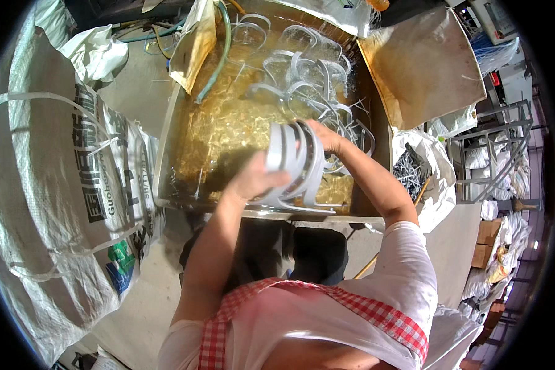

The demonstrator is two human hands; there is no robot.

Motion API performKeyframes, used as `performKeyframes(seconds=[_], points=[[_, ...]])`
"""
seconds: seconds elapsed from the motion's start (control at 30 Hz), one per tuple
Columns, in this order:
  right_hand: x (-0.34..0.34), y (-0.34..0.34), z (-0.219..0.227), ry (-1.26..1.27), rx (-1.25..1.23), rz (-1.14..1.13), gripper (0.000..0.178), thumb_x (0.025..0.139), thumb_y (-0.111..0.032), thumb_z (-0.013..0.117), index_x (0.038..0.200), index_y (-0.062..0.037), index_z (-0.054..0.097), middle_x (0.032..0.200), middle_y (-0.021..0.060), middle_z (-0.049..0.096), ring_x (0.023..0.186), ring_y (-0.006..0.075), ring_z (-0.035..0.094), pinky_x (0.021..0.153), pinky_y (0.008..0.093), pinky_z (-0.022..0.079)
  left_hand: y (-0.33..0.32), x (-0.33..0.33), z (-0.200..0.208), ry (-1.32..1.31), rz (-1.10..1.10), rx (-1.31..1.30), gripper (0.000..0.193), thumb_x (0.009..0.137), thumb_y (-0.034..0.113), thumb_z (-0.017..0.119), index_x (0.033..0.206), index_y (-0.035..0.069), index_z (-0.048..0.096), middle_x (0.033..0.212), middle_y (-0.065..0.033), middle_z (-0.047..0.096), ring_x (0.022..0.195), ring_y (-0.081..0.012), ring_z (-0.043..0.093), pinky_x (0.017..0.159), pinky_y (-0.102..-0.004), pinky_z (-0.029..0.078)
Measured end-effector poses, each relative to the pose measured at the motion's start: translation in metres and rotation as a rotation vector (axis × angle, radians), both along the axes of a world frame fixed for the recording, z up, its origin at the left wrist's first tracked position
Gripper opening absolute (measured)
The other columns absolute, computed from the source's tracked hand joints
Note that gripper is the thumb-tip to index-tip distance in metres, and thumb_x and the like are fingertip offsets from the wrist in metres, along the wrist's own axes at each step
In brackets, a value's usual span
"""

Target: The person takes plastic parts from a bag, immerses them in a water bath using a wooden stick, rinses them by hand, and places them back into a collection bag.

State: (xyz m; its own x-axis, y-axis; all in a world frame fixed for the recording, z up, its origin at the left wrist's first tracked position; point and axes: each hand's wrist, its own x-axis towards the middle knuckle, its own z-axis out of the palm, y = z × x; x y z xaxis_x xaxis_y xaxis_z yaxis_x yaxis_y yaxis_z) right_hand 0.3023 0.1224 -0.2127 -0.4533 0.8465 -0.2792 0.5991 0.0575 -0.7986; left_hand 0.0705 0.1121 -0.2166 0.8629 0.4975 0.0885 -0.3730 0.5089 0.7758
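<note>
A stack of curved, light-grey plastic strips (282,148), each bent in a U, is held over the near side of a water-filled tub (161,145). My left hand (256,177) grips the stack from its left, slightly blurred, with the thumb across the strips. At the upper right of the stack, my right hand (325,137) is closed round the strips; its fingertips are partly hidden. More curved translucent strips (302,65) lie tangled in the water toward the far right.
A green hose (226,46) hangs into the tub at the far left. Stained boards (422,65) stand along the rim. A white sack of dark offcuts (411,169) is at the right, and large woven sacks (49,185) fill the left. Below the tub are dark shapes.
</note>
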Motion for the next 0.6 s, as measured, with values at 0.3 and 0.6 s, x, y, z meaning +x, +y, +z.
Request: performKeyframes(seconds=[0.3, 0.6], points=[[0.022, -0.018, -0.056, 0.338, -0.151, -0.394, 0.044, 0.067, -0.018, 0.072, 0.103, 0.0023, 0.055, 0.1, 0.0127, 0.058, 0.091, 0.02, 0.057, 0.079, 0.0307, 0.048, 0.031, -0.011, -0.015, 0.371, 0.454, 0.026, 0.081, 0.079, 0.064, 0.041, 0.123, -0.005, 0.039, 0.109, -0.0202, 0.056, 0.095, -0.0243, 0.057, 0.08, -0.0325, 0.046], [0.007, -0.001, -0.048, 0.163, -0.067, -0.945, 0.026, 0.083, -0.015, 0.05, 0.101, 0.002, 0.057, 0.089, 0.0107, 0.062, 0.076, 0.0168, 0.059, 0.065, 0.0274, 0.049, 0.003, 0.021, -0.008, 0.521, 0.787, 0.422, 0.097, 0.07, 0.015, 0.07, 0.138, 0.009, 0.001, 0.135, -0.0195, 0.025, 0.122, -0.0307, 0.03, 0.099, -0.0415, 0.03]])
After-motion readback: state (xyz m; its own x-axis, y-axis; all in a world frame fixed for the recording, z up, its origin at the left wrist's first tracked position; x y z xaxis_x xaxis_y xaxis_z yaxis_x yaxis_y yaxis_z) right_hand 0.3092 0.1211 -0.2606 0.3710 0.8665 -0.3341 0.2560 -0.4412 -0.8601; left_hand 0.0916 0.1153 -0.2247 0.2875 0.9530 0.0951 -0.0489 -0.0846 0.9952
